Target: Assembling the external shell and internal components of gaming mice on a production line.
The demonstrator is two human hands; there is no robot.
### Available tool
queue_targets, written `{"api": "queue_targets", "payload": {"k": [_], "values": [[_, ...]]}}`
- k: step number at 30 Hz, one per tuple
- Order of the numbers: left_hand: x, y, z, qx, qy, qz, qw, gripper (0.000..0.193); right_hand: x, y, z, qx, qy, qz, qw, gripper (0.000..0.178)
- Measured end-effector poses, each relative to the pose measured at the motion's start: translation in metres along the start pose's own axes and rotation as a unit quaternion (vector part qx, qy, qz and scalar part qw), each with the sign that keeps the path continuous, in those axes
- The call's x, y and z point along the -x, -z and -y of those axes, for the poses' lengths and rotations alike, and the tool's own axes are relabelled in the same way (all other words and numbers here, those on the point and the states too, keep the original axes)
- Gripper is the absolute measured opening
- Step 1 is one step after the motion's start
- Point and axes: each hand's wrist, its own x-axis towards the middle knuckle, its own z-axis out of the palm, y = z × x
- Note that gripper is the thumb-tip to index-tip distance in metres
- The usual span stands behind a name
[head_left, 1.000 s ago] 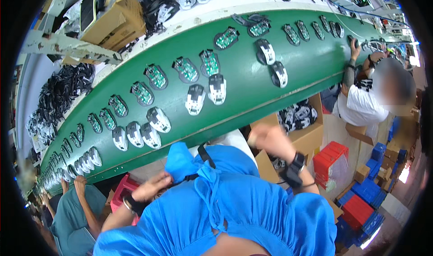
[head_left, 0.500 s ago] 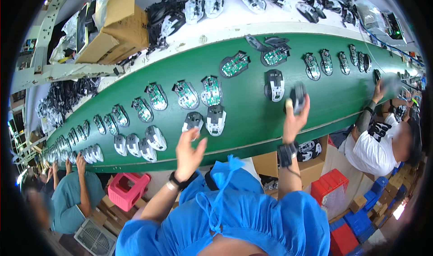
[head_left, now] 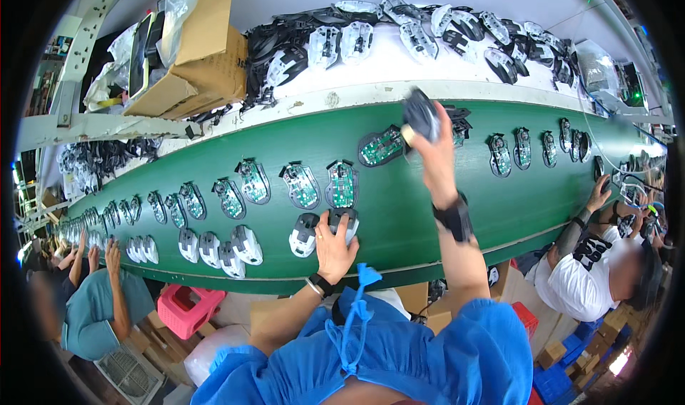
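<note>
Right hand [head_left: 432, 148] raised over green conveyor belt [head_left: 428, 212], fingers clamped round dark mouse shell [head_left: 421, 116]. Left hand [head_left: 334, 244] flat, fingers spread, resting on grey mouse shell [head_left: 344, 221] beside white-grey mouse shell [head_left: 303, 234], near belt's front edge.

Factory assembly line, green conveyor belt [head_left: 399, 212], mouse circuit boards [head_left: 341, 184], seated workers [head_left: 599, 280]

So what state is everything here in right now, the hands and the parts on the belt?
Left hand: flat on a grey mouse shell.
Right hand: raised, gripping a dark mouse shell.
Circuit boards: bare, uncovered, lying on the green belt.
Cardboard box: open.
</note>
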Motion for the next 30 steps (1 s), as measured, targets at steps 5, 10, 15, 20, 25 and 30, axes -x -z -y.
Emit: {"api": "queue_targets", "payload": {"k": [5,10,15,20,25,30], "values": [[0.013,0.009,0.024,-0.01,-0.083,0.073,0.994,0.067,-0.128,-0.062,-0.058,0.045,0.088,-0.107,0.989,0.099],[0.034,0.025,0.048,-0.021,-0.129,0.116,0.985,0.066,-0.126,-0.043,-0.02,0.298,0.184,0.047,0.935,0.079],[0.043,0.04,0.062,-0.041,-0.157,0.135,0.978,0.067,-0.102,0.074,-0.016,0.713,0.119,0.069,0.688,0.073],[0.046,0.059,0.077,-0.025,-0.117,0.078,0.99,0.067,-0.104,0.117,-0.025,0.685,0.16,0.109,0.703,0.058],[0.053,0.066,0.093,-0.027,-0.071,0.026,0.997,0.079,-0.108,0.115,-0.006,0.699,0.154,0.12,0.687,0.039],[0.058,0.067,0.098,-0.04,-0.086,0.053,0.994,0.082,-0.115,0.097,0.008,0.706,0.123,0.078,0.693,0.039]]}}
